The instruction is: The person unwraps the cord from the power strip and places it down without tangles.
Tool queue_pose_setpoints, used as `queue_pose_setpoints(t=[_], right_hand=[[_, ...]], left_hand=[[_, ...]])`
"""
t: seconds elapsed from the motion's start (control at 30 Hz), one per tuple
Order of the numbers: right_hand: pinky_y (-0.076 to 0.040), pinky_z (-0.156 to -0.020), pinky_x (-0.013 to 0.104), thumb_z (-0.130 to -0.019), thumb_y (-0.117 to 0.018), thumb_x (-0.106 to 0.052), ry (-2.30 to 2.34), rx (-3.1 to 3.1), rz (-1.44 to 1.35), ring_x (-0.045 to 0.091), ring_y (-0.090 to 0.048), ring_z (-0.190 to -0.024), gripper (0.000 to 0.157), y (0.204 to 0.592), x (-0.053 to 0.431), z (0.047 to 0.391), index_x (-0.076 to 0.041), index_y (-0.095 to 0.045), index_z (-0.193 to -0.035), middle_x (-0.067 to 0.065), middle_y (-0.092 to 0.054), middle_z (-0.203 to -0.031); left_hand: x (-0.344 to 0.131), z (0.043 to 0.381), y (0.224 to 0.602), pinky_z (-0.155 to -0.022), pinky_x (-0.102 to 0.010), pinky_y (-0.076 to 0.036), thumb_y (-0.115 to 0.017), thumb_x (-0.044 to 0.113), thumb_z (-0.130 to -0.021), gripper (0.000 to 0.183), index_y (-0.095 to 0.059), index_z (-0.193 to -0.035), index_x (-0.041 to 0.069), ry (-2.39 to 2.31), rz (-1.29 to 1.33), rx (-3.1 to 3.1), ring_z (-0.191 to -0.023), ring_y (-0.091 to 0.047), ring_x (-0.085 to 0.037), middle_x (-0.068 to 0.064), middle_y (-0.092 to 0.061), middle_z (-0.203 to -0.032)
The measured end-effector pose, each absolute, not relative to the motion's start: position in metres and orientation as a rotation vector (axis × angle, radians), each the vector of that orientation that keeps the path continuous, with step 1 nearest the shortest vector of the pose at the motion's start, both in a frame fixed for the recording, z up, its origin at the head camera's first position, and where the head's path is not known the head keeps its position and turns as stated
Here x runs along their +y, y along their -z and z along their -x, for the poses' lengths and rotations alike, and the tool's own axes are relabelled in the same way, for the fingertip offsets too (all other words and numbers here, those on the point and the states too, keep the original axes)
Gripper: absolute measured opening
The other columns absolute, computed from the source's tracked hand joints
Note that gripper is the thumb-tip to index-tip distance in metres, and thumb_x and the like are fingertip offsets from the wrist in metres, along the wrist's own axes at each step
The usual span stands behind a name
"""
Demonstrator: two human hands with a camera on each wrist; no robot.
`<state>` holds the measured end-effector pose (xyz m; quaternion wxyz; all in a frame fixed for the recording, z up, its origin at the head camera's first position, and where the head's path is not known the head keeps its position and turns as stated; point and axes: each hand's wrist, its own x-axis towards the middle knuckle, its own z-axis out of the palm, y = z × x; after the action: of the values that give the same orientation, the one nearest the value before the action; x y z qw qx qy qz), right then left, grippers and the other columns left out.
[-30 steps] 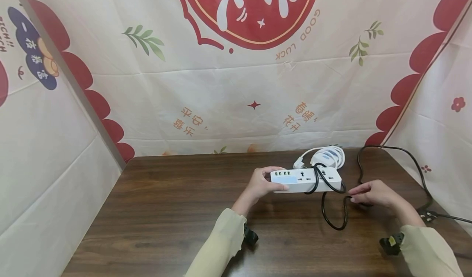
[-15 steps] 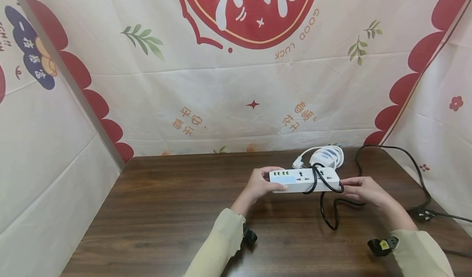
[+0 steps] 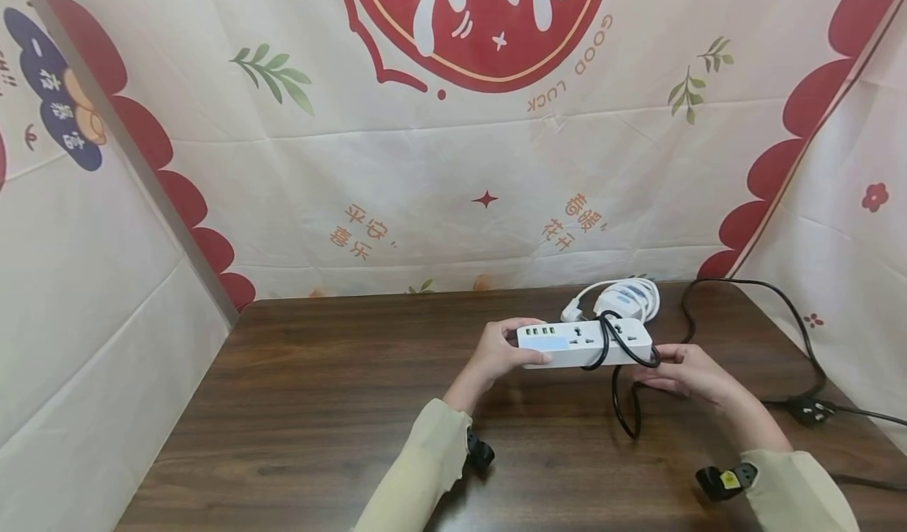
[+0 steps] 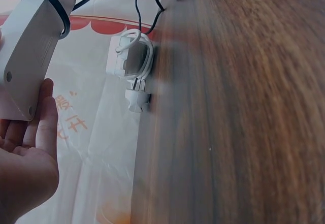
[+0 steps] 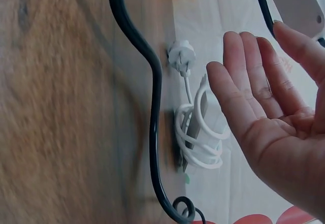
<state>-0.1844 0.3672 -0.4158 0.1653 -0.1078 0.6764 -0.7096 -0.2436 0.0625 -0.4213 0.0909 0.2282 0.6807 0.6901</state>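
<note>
My left hand [image 3: 496, 351] grips the left end of a white power strip [image 3: 570, 356], thumb on the front and fingers behind. In the left wrist view the strip [image 4: 31, 46] is raised off the table. A black cord [image 3: 616, 400] is wrapped around the strip's right half, and a loop of it hangs below. My right hand [image 3: 687, 373] is at the strip's right end. The right wrist view shows its fingers [image 5: 250, 76] fairly straight and spread from the thumb, whose tip is right by the cord at the strip's end.
Behind the strip, a white adapter with a coiled white cable and plug [image 3: 625, 304] lies at the table's back edge. A black plug [image 3: 809, 411] lies on the brown wooden table [image 3: 354, 406] at right, with black cord curving behind it. Printed cloth [image 3: 425, 162] hangs around the table.
My right hand has let go of the black cord and moved left to the strip's right end, its fingers now lower. The hanging loop has narrowed and shifted left. My left hand keeps its grip.
</note>
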Motion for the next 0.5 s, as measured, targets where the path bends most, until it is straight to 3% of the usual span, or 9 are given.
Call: queue_pose_setpoints(t=[0.23, 0.5], right_hand=[[-0.049, -0.079, 0.028, -0.09, -0.044, 0.008, 2.04, 1.828, 0.47, 0.017, -0.065, -0.089, 0.032, 0.422, 0.359, 0.185, -0.015, -0.064, -0.098, 0.005, -0.069, -0.094], [-0.05, -0.077, 0.029, -0.089, -0.049, 0.006, 2.06, 1.827, 0.418, 0.017, -0.065, -0.086, 0.03, 0.42, 0.351, 0.187, -0.019, -0.063, -0.097, 0.001, -0.068, -0.092]], left_hand=[[0.064, 0.246, 0.422, -0.066, -0.021, -0.046, -0.079, -0.001, -0.063, 0.044, -0.067, -0.105, 0.004, -2.051, -0.69, 2.022, -0.077, -0.059, -0.006, -0.004, -0.068, -0.095], [0.064, 0.247, 0.421, -0.068, -0.022, -0.046, -0.077, -0.002, -0.065, 0.044, -0.065, -0.107, 0.001, -2.03, -0.707, 2.029, -0.077, -0.058, -0.006, -0.006, -0.068, -0.098]])
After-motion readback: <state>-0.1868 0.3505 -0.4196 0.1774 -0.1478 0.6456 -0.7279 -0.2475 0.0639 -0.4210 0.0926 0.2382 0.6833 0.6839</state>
